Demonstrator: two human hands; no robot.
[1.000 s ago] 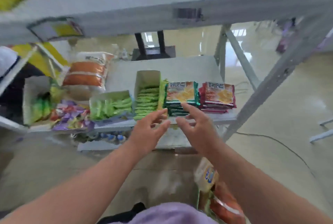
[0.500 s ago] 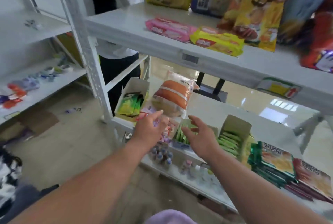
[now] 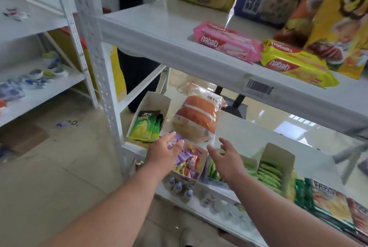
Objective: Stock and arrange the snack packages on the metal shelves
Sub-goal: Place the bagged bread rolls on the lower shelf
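Hands are both stretched toward the middle shelf [image 3: 249, 133], and neither one holds anything. The left hand [image 3: 164, 152] has its fingers straight and relaxed, their tips over the near box of purple and mixed candy packets [image 3: 188, 162]. The right hand [image 3: 226, 160] has its fingers spread wide and slightly bent, hovering over the box of green sachets [image 3: 214, 170], just right of the candy box.

Between the two hands and a little farther in lies the orange bread bag [image 3: 198, 118]. It leans up from the shelf, with its long axis running from near to far, tilted a bit to the right at the far end. Its near bottom edge is just beyond both sets of fingertips, so it lies straight ahead of the fingers. The left hand seems slightly nearer to its left lower corner; the right hand is close to the right lower corner (I cannot tell if any finger already touches it).

My judgement is that the coming move depends on this: the bag sits in the gap between the hands, so both can close on its two long sides from left and right. To the left of it stands an open white box with green-yellow packets [image 3: 147, 127], very near, and a careless push could knock against it.
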